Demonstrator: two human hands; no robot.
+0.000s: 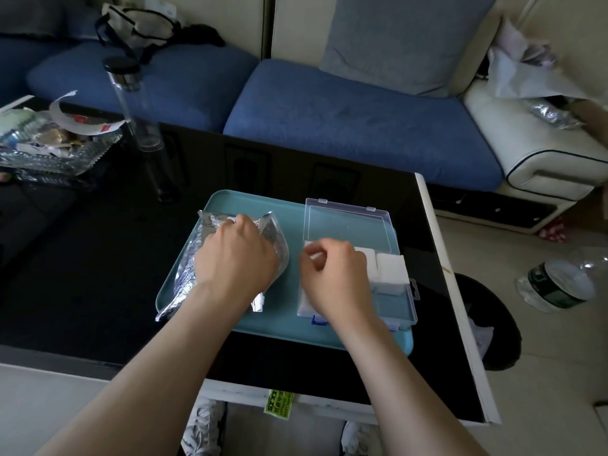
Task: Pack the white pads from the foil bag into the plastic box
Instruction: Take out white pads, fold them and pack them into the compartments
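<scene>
The left hand grips the foil bag steady on the tray while the right hand pinches a white pad over the open plastic box.

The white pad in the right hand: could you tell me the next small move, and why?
Probably lower the white pad pinched by the right hand into the plastic box and release it: it hangs over the box's left end, beside stacked pads, while the left hand grips the foil bag.
</scene>
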